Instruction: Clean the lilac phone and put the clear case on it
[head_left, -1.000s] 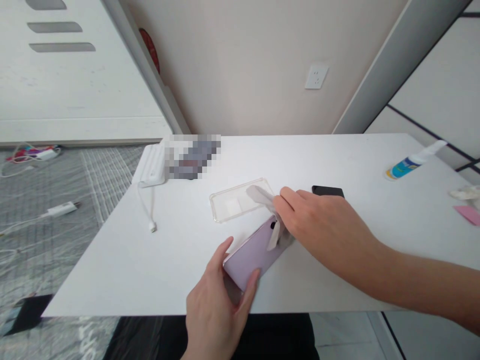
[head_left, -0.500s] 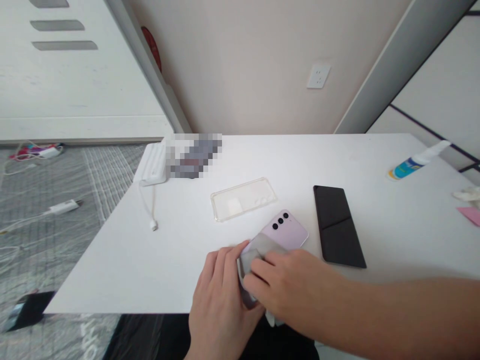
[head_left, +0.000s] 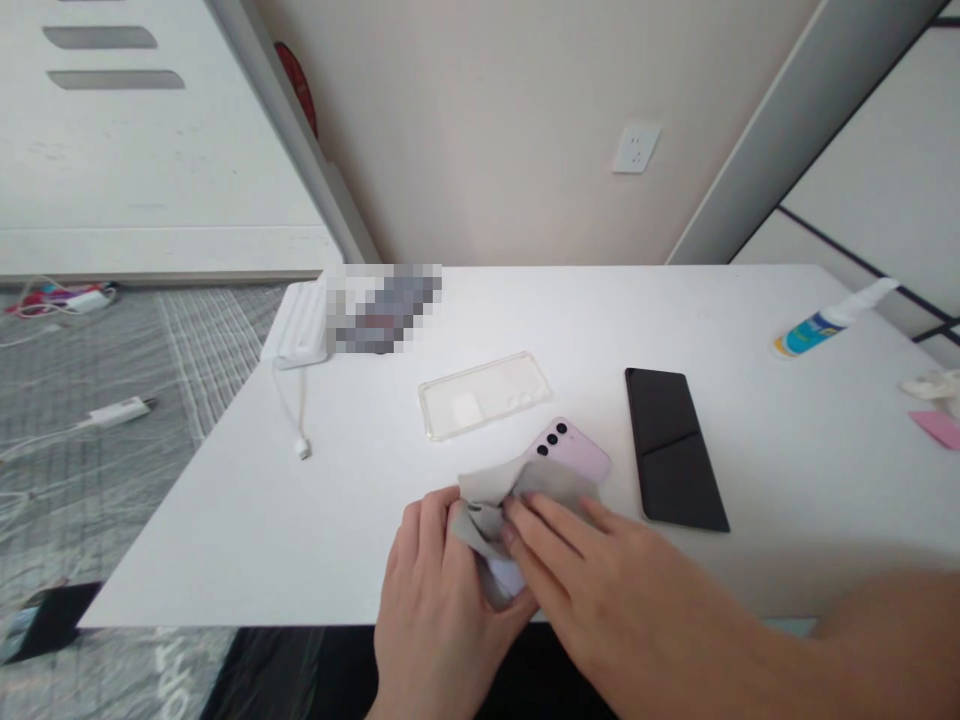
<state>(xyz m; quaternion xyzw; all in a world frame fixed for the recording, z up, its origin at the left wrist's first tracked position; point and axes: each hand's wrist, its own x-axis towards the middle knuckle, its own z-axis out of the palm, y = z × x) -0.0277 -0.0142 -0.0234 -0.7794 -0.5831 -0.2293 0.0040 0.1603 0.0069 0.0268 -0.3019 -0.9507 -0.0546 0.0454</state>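
Lilac phone point(head_left: 568, 448) near edge of white table point(head_left: 225, 560), camera end far, rest under grey cloth point(head_left: 487, 505). Left hand point(head_left: 427, 570): fingers clamped on phone through cloth, steadying it. Right hand point(head_left: 600, 570): fingers slightly apart, flat on cloth, pressing it against phone. Clear case point(head_left: 480, 395) lies farther, black phone point(head_left: 671, 450) right, both well clear of hands.

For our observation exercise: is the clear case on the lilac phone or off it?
Off: the clear case lies flat on the table, apart from the lilac phone.
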